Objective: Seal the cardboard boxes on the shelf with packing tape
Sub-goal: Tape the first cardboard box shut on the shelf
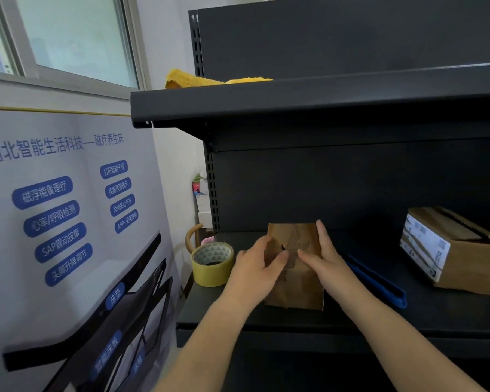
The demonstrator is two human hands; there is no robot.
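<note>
Head camera looks down onto a dark grey metal shelf (266,315), and both bare hands are on a small brown cardboard box (297,287) sitting near the shelf's front edge. That box is the landmark, so everything gets placed from it.

The left hand (256,267) is on the box's left side, fingers curled over the top left edge and thumb lying across the top face, so it grips the box. The right hand (321,257) lies on the box's right side with straight fingers reaching along the right edge toward the back and the thumb pressing flat on the top; nothing is pinched there, it is a flat, relaxed press. The two thumbs point at each other over a rough, torn-looking strip down the middle of the top.

Just left of the box stands a yellowish roll of packing tape (212,264) on its side face, its hollow core facing up, close to the left wrist but apart from the box. Right of the box, beside the right forearm, lies a long blue flat tool (379,281), angled toward the shelf's front. Well to the right of the box sits a larger brown cardboard box with a white label (461,256) on its near end.

Above the box, on the upper shelf board, rests a yellow fluffy cloth (198,79). Far left of the box hangs a white wall poster with blue labels (54,210).
</note>
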